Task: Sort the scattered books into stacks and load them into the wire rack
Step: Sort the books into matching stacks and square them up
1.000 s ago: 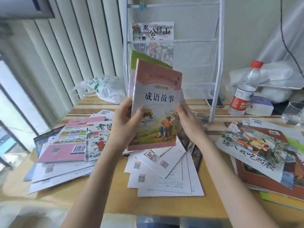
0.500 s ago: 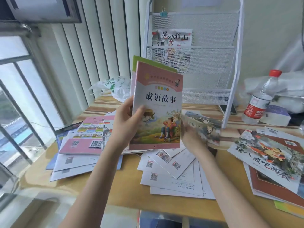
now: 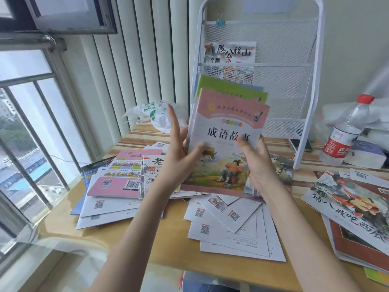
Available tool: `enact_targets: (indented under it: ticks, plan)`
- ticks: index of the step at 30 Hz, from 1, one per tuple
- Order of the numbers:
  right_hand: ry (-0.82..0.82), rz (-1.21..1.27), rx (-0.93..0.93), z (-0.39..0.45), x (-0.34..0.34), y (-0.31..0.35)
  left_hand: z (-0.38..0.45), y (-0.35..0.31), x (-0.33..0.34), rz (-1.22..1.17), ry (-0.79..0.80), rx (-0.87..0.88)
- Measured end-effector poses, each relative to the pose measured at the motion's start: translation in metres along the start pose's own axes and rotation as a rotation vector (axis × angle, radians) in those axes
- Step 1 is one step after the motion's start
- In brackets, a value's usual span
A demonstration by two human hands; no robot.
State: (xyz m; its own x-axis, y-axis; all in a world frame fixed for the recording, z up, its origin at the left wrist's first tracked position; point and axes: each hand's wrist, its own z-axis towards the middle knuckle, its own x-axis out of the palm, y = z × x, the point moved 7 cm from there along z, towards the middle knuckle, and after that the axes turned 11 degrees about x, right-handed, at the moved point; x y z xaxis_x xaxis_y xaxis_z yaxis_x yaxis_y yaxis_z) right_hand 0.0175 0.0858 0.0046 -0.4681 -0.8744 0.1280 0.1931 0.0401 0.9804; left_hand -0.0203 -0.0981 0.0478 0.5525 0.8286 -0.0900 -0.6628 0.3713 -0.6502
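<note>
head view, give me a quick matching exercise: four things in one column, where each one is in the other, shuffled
Things:
1. pink-topped book
2. water bottle
3. plastic bag
4. binder clip

Places:
A. on the wire rack's top bar
B. held up in both hands
C. on the desk, right of the rack
D. on the desk, left of the rack by the blinds

Pairs: 1-B, 2-C, 3-D, 4-A

wooden table (image 3: 172,245), scattered books (image 3: 229,232), wire rack (image 3: 303,114)

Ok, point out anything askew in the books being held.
The held stack is uneven: the pink-topped front book tilts rightward, and the green-topped book behind pokes out above it. Left hand and right hand hold them.
</note>
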Motion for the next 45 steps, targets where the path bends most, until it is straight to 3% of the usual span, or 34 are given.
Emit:
enact_targets:
  ticks: [4, 8, 12, 14, 15, 17, 19, 21, 26, 29, 34, 42, 45]
  plan:
    - [0.02, 0.024, -0.057, -0.001, -0.003, -0.003, -0.001, 0.01, -0.005, 0.02, 0.032, -0.095]
    - [0.123, -0.111, 0.028, -0.002, 0.015, -0.029, -0.018, 0.027, -0.016, 0.07, -0.089, -0.23]
    - [0.031, -0.078, 0.07, -0.001, 0.019, -0.046, -0.031, 0.034, -0.022, 0.06, -0.058, -0.286]
    - [0.001, -0.04, 0.106, 0.001, 0.015, -0.05, -0.032, 0.04, -0.047, 0.346, -0.044, -0.303]
    - [-0.011, -0.02, 0.126, 0.003, 0.013, -0.053, -0.036, 0.048, -0.071, 0.625, -0.055, -0.371]
    - [-0.048, 0.023, 0.153, 0.005, 0.009, -0.061, -0.057, 0.064, -0.128, 1.133, -0.1, -0.663]
    - [-0.083, 0.055, 0.17, 0.006, 0.009, -0.066, -0.088, 0.075, -0.163, 1.214, -0.112, -0.977]
    - [-0.091, 0.062, 0.171, 0.007, 0.009, -0.068, -0.102, 0.082, -0.176, 1.201, -0.113, -1.077]
    - [-0.111, 0.053, 0.187, 0.009, 0.008, -0.071, -0.094, 0.076, -0.203, 1.081, -0.313, -1.042]
    - [-0.137, 0.047, 0.215, 0.009, 0.005, -0.074, -0.08, 0.065, -0.213, 0.985, -0.398, -0.915]
    - [-0.179, 0.044, 0.297, 0.01, -0.001, -0.085, -0.046, 0.029, -0.205, 1.175, -0.489, -0.668]
    - [-0.207, -0.01, 0.381, 0.008, -0.003, -0.094, 0.004, -0.025, -0.164, 1.201, -0.549, -0.31]
    - [-0.218, -0.029, 0.415, 0.009, -0.004, -0.096, 0.016, -0.028, -0.14, 1.105, -0.417, -0.138]
